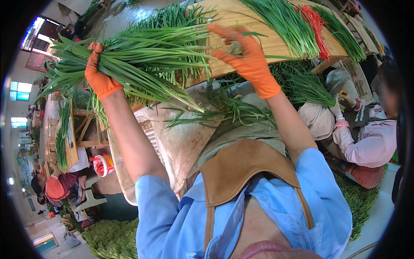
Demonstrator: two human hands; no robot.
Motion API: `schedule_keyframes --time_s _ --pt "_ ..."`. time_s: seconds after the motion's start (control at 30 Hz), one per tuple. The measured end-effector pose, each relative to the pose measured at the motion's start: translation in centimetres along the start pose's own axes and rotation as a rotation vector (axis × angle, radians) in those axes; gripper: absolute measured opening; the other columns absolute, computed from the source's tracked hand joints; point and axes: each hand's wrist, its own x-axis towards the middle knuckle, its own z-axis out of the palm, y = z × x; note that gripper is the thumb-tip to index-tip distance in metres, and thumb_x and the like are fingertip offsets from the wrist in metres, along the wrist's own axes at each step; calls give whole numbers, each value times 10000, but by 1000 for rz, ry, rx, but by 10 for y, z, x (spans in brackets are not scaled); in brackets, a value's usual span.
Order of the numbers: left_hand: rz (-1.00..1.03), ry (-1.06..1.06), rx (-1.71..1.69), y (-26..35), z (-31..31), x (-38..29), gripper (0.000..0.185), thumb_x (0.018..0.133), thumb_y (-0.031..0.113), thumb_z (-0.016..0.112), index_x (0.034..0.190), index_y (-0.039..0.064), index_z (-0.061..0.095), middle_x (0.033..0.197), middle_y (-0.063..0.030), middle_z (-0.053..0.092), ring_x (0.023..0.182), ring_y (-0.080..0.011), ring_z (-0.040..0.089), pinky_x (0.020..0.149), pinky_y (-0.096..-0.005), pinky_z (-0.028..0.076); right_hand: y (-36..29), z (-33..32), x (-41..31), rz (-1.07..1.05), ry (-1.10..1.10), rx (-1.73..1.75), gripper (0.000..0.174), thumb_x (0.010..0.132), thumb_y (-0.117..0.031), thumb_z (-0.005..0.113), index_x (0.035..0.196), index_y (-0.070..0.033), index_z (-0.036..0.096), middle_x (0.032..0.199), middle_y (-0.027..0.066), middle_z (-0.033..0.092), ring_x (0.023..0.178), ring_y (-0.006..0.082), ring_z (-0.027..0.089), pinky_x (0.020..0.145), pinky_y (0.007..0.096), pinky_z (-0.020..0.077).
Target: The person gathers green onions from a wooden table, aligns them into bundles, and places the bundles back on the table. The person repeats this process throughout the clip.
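My left hand [101, 73], in an orange glove, is closed around the leafy part of a bunch of garlic chives [142, 61], whose pale stem ends fan out to the right. At those ends my right hand [247, 53], gloved in orange too, has thumb and fingers apart, with a small wad of plant scraps [235, 48] at its palm side; whether it grips the scraps is unclear. More chives [168, 19] are heaped behind the bunch on a wooden table [223, 13]. Loose green leaves [239, 111] lie across the cloth over my lap.
Chive bunches [281, 26] and red ties [315, 30] lie on the table's right part. A co-worker [368, 129] sits at the right with chives, another person [61, 187] at the lower left. A plastic crate [121, 165] and a bucket of red ties [103, 165] stand at the left.
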Motion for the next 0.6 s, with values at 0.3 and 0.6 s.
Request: schedule_keyframes --time_s 0.3,0.6 --pt "-76 126 44 -6 3 -8 318 898 2 690 1201 18 593 979 -66 705 841 -202 697 768 -365 596 -3 32 5 -51 -169 167 260 908 -20 717 1160 -67 756 886 76 744 775 189 674 751 321 534" --pt "-55 262 -90 -28 -17 -37 262 929 72 625 1190 94 606 971 -27 702 869 -216 680 803 -406 584 10 71 -18 297 374 749 99 979 -4 640 997 -62 718 1007 51 740 855 122 604 752 257 501"
